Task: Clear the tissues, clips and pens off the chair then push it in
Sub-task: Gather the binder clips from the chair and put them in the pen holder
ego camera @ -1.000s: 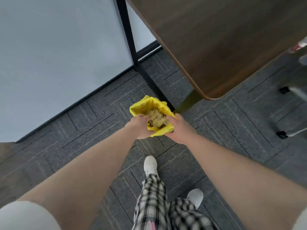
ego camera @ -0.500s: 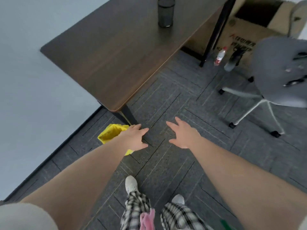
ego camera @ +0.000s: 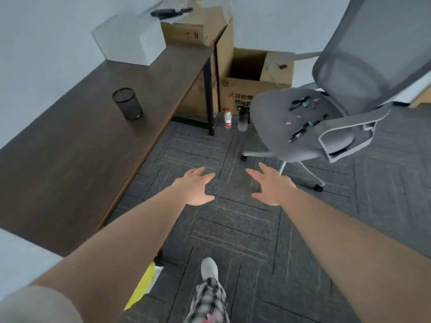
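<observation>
A grey office chair (ego camera: 275, 117) stands ahead on the right, turned away from the dark wooden desk (ego camera: 77, 145). Several black pens (ego camera: 297, 134) and small pink clips (ego camera: 289, 122) lie scattered on its seat, with more pens (ego camera: 299, 102) near the backrest. I see no tissues on the seat. My left hand (ego camera: 197, 187) and my right hand (ego camera: 271, 186) are stretched out over the carpet, both empty with fingers spread, well short of the chair. A yellow bag (ego camera: 144, 285) sits on the floor under my left arm.
A black mesh pen cup (ego camera: 127, 103) and a white box (ego camera: 130, 38) stand on the desk. Cardboard boxes (ego camera: 242, 89) fill the far corner. A water bottle (ego camera: 227, 118) and a dark bottle (ego camera: 243, 118) stand on the carpet by the desk leg.
Both hands let go of the yellow bag holding crumpled tissue; it now rests on the floor. My view swung up and right, bringing the chair closer.
</observation>
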Action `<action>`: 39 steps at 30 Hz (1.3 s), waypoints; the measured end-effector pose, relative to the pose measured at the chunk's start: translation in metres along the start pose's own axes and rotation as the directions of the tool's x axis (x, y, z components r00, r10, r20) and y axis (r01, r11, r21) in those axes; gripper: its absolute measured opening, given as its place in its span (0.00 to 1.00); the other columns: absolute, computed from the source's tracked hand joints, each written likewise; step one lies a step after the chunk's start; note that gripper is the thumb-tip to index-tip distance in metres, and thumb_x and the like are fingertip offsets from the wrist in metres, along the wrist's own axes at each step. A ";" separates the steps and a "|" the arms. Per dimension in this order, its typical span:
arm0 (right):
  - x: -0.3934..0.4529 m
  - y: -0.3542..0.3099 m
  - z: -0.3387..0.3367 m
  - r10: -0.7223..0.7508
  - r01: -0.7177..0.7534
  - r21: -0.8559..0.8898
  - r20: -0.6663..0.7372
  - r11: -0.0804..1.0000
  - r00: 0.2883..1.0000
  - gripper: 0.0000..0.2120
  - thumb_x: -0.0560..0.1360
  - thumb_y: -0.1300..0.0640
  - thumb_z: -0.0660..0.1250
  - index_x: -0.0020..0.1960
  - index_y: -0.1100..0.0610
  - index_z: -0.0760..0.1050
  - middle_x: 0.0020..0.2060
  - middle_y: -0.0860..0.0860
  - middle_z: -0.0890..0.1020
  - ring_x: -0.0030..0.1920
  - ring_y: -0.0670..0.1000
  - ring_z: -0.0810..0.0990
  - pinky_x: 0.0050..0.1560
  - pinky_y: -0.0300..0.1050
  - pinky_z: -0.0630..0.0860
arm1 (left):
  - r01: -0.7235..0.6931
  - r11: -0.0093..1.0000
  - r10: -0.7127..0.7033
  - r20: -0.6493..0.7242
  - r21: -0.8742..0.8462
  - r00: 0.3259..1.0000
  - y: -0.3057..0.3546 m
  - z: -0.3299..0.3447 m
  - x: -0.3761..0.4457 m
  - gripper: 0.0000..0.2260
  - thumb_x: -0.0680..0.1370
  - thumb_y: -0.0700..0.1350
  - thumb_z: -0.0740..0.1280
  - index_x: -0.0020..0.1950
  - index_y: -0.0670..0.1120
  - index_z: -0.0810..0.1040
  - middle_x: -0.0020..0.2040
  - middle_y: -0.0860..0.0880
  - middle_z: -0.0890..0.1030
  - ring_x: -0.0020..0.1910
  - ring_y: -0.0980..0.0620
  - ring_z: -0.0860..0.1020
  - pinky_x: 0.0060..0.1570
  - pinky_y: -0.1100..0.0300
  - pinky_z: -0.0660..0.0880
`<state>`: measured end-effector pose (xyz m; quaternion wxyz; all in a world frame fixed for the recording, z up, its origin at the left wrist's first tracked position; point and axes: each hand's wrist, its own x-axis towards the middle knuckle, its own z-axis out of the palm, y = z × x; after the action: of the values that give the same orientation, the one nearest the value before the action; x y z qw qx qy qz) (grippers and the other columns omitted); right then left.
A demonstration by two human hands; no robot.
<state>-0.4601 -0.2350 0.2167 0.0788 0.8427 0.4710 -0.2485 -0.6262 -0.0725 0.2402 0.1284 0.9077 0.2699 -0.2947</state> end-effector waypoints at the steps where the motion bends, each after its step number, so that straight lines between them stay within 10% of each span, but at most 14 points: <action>1: 0.005 0.010 -0.005 0.021 -0.021 0.007 -0.002 1.000 1.000 0.37 0.78 0.45 0.63 0.78 0.42 0.42 0.79 0.52 0.43 0.78 0.56 0.49 0.71 0.63 0.62 | -0.024 1.000 0.024 0.001 0.016 1.000 0.005 -0.010 0.014 0.34 0.77 0.59 0.61 0.77 0.56 0.46 0.79 0.50 0.44 0.78 0.45 0.44 0.72 0.38 0.57; 19: 0.153 0.187 -0.112 0.392 -0.389 0.159 0.016 0.907 0.920 0.34 0.79 0.54 0.61 0.77 0.41 0.45 0.78 0.51 0.48 0.77 0.56 0.51 0.69 0.60 0.66 | -0.395 0.900 0.395 0.037 0.186 0.918 0.107 -0.184 0.315 0.32 0.78 0.58 0.60 0.77 0.56 0.48 0.79 0.49 0.46 0.78 0.44 0.47 0.71 0.39 0.60; 39: 0.371 0.412 -0.102 0.480 -0.532 0.362 0.229 0.765 0.847 0.32 0.76 0.62 0.62 0.75 0.46 0.54 0.70 0.54 0.64 0.67 0.60 0.67 0.60 0.56 0.72 | -0.406 0.907 0.377 0.217 0.110 0.900 0.232 -0.214 0.591 0.36 0.74 0.53 0.69 0.76 0.57 0.52 0.78 0.44 0.50 0.75 0.37 0.56 0.68 0.41 0.67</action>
<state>0.0790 -0.1417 0.0806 -0.0079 0.9186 0.1568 -0.3626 0.0065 0.0661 0.0704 0.1408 0.9181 0.0446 -0.3679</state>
